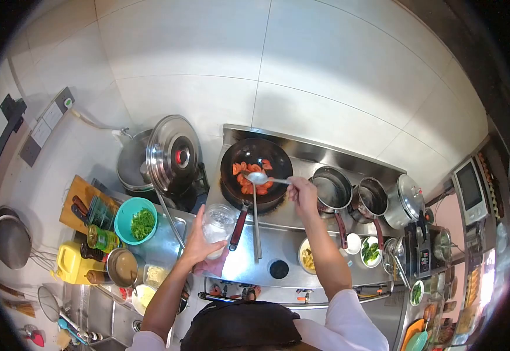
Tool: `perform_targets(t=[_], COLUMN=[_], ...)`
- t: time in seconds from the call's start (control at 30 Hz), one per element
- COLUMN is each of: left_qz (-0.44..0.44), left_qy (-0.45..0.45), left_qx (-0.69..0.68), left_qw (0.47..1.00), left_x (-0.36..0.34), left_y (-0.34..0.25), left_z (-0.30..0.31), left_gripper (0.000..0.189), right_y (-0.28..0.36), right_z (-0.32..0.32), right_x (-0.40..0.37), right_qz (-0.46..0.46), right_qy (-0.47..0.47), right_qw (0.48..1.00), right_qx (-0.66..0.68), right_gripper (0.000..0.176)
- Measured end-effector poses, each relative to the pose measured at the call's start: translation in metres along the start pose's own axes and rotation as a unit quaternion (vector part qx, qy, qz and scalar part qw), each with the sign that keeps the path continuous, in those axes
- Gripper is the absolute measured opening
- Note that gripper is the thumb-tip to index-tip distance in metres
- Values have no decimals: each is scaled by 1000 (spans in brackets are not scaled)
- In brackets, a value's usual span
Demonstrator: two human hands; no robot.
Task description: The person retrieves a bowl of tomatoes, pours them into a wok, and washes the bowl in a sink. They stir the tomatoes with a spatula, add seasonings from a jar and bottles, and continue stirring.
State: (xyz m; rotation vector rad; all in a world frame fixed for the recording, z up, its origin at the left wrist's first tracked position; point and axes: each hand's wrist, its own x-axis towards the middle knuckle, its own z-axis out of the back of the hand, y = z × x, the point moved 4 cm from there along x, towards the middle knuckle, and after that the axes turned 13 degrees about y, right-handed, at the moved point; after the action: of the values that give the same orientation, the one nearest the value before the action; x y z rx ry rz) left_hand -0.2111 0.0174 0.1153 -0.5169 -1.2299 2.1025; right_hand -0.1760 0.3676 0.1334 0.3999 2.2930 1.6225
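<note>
2 hands, 1 jar, 1 spoon

The left hand (197, 244) wraps round a clear, cylindrical, wide-mouthed jar (218, 222) of white contents, over the shiny steel bench (287, 245), between its front edge and the round black wok (268, 150); the jar looks rigid, probably light, perhaps breakable and slick if wet; its side wall, below the rim, gives the surest hold; glass or plastic, I cannot tell; the right hand (303, 196) grips the handle of a silvery metal spoon (258, 177), its bowl above the wok's red food pieces (240, 168); the spoon should be stiff and light, best held well back.
</note>
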Motion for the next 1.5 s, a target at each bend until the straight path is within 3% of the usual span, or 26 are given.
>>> perform_targets(t=[0.13, 0.23, 0.33, 0.43, 0.53, 0.6, 0.63, 0.7, 0.73, 0.83, 0.87, 0.93, 1.03, 1.1, 1.13, 1.2, 1.23, 1.33, 1.43, 1.5], left_qz=[-27, -44, -77, -68, -38, -20, -9, 14, 41, 45, 61, 38, 8, 0, 2, -2, -6, -11, -9, -22], left_qy=[21, 63, 74, 71, 80, 84, 102, 132, 150, 209, 238, 264, 288, 323, 349, 403, 429, 480, 495, 480], left_qx=[14, -36, -53, -101, -184, -223, -232, -248, -167, -53, -95, -40, 13, 9, -11, -57, -85, -120, -137, -88], left_qw=[999, 996, 993, 990, 979, 971, 967, 960, 974, 976, 965, 963, 957, 946, 937, 914, 900, 869, 858, 872], left_x=[-3, -12, -25, -47, -72, -87, -92, -104, -113, -120, -119, -118, -112, -105, -102, -97, -95, -91, -95, -97], left_y=[-15, -29, -24, -15, -2, -1, -3, -8, 16, 21, 13, 15, 15, 9, 2, -4, -4, -11, -26, -28], left_z=[-14, -24, -33, -36, -43, -46, -49, -53, -57, -67, -69, -76, -85, -92, -95, -106, -113, -118, -116, -120], left_gripper=[120, 122, 125, 124, 127, 127, 127, 126, 124, 121, 120, 119, 117, 117, 116, 115, 115, 114, 113, 112], right_y=[6, -10, -4, -54, -159, -231, -250, -242, -237, -274, -278, -259, -205, -132, -94, -61, -53, -38, -41, -83], right_z=[-62, -100, -94, -10, 75, 101, 101, 79, 70, 86, 88, 81, 59, 8, -18, -51, -60, -67, -63, -43], right_x=[-63, -94, -120, -128, -162, -199, -209, -219, -224, -219, -220, -220, -225, -238, -245, -246, -247, -253, -256, -260], right_qz=[-102, -112, -84, -101, -214, -173, -146, -125, -114, -127, -169, -250, -222, -167, -138, -103, -43, 1, -35, -183], right_qy=[114, 216, 207, 53, 19, 64, 89, 86, 86, 106, 98, 84, 151, 250, 294, 379, 425, 469, 454, 378], right_qw=[985, 959, 971, 981, 901, 794, 724, 685, 664, 678, 693, 717, 891, 909, 913, 868, 825, 790, 803, 798], right_qx=[-74, -148, -80, -159, -377, -580, -668, -713, -734, -717, -694, -645, -367, -288, -247, -305, -370, -395, -384, -433], right_gripper=[14, 19, 20, 26, 46, 59, 67, 77, 82, 90, 90, 92, 90, 87, 86, 87, 88, 88, 81, 77])
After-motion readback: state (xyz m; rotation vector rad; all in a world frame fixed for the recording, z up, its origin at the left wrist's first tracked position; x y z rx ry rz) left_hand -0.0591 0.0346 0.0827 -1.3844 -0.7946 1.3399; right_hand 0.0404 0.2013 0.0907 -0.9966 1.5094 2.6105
